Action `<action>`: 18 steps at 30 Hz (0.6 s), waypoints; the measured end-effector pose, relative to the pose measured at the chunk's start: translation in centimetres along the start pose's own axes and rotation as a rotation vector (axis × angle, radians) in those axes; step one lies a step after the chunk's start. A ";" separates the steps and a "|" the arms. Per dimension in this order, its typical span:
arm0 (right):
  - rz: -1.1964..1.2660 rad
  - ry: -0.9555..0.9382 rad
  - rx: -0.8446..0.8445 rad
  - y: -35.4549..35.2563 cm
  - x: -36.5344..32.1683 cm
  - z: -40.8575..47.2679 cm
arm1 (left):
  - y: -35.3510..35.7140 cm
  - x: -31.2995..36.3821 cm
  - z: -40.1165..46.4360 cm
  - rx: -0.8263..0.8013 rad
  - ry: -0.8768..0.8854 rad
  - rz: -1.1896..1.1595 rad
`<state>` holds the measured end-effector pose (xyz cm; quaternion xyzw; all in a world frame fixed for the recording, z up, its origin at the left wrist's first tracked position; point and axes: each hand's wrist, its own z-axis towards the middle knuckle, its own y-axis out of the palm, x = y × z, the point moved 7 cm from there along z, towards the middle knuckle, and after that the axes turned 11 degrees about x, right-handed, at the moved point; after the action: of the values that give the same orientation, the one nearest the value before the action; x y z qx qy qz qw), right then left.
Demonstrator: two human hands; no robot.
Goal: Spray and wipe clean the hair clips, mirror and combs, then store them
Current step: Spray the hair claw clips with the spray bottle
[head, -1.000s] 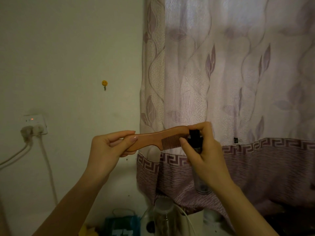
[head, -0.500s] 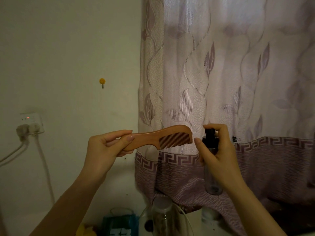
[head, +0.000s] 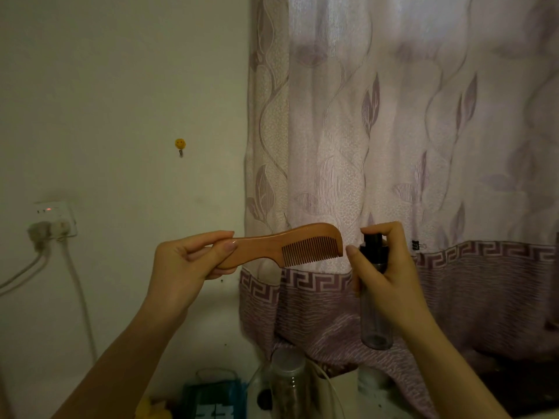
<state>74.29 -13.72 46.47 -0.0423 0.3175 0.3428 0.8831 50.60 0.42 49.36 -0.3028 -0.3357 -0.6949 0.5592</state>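
Observation:
A brown wooden comb [head: 290, 247] is held up in the air, its teeth pointing down and its toothed end to the right. My left hand [head: 184, 261] grips its handle between thumb and fingers. My right hand [head: 384, 273] holds a clear spray bottle [head: 375, 316] with a black nozzle, upright, just right of the comb's teeth. The index finger lies curled over the top of the nozzle. A small gap separates the bottle from the comb.
A patterned mauve curtain [head: 393, 146] hangs behind the hands. A wall socket [head: 56, 220] with plugs and cables is on the left wall, and a yellow hook [head: 180, 144] above. Clear bottles [head: 287, 385] and a teal box [head: 216, 400] stand below.
The spray bottle has drawn away to the right of the comb, from overlapping its teeth to a small gap. The comb has stayed nearly still in my left hand.

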 end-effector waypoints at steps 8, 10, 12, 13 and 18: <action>0.096 0.086 0.062 -0.6 1.6 -1.0 | -0.5 -1.5 -1.2 -0.011 -0.046 0.025; 0.105 0.115 0.044 -0.3 2.0 -1.5 | -0.7 -2.0 -1.8 -0.013 -0.059 0.027; 0.109 0.149 0.033 0.0 2.2 -2.3 | -0.7 -2.5 -2.4 -0.017 -0.067 0.041; 0.110 0.164 0.028 0.1 2.3 -2.7 | -0.8 -2.8 -2.8 -0.016 -0.076 0.044; 0.092 0.219 0.009 0.8 3.5 -4.9 | -1.9 -4.6 -4.2 0.028 -0.106 0.078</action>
<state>73.12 -12.52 40.63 -0.0609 0.4154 0.3749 0.8265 49.43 -0.06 43.02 -0.3442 -0.3623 -0.6507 0.5717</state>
